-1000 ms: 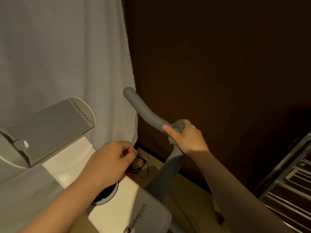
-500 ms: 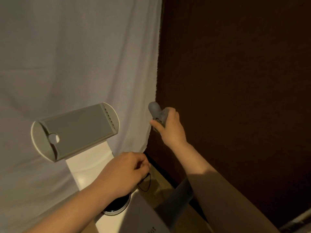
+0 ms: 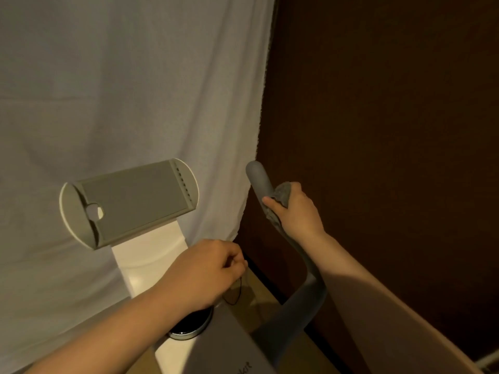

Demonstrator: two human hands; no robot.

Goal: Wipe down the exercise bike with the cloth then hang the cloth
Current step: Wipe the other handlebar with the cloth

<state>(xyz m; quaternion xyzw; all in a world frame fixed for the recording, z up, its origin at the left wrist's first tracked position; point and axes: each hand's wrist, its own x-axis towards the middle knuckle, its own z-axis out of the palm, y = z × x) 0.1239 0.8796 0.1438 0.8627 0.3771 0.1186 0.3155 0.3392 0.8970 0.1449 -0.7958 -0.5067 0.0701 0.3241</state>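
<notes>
Two hands up: right hand (image 3: pixel 297 211) grips cloth (image 3: pixel 282 194) round the right handlebar (image 3: pixel 259 179), bar's axis running up-left past it; left hand (image 3: pixel 208 271) curled, seemingly empty, hovers by the console (image 3: pixel 127 201).

Handlebar (image 3: pixel 259 182) plain dark grey, matte. Cloth (image 3: pixel 283 195) on it grey, near-identical shade. Left of handlebar: tablet holder (image 3: pixel 129 203) grey face, off-white rim; bike column (image 3: pixel 151 255) white. Below column: knob (image 3: pixel 189 326) black, silver ring. Sheet (image 3: pixel 121 76) behind, white; wall (image 3: pixel 391 103) right of handlebar, dark brown.
</notes>
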